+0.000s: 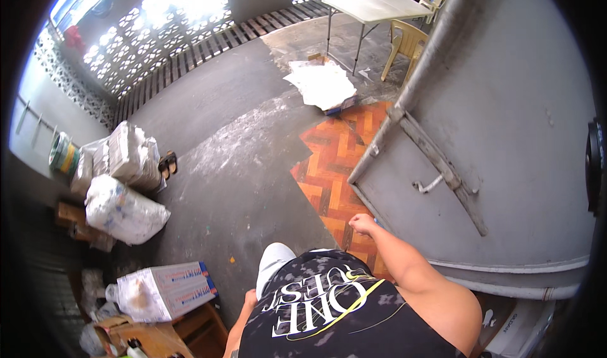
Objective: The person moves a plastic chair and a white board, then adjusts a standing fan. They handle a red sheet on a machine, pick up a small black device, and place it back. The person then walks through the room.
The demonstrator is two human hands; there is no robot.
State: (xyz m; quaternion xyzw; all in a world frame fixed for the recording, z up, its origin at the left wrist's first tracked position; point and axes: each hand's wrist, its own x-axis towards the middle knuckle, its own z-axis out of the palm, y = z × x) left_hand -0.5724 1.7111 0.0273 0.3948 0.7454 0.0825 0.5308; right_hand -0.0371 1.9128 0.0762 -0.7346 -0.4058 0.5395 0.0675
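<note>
My right hand (pixel 362 224) hangs in front of me with its fingers curled in, and nothing shows in it. A small bit of blue shows at its wrist. It is above the orange-brown wood-patterned floor covering (pixel 335 168), closest to the grey metal door (pixel 506 124) but apart from it. The door has a slanted bar and a handle (pixel 429 185). Low at my left side, my left hand (pixel 251 296) shows only in part beside my dark printed shirt; its fingers are hidden. One light shoe or trouser leg (pixel 273 257) juts forward below me.
White sheets (pixel 322 85) lie piled on the floor ahead, before a white folding table (pixel 379 7) and beige plastic chairs (pixel 408 45). Left stand wrapped bundles (pixel 126 152), a stuffed plastic sack (pixel 123 211), dark footwear (pixel 168 163) and a printed carton (pixel 174 288) on wooden furniture (pixel 196 333).
</note>
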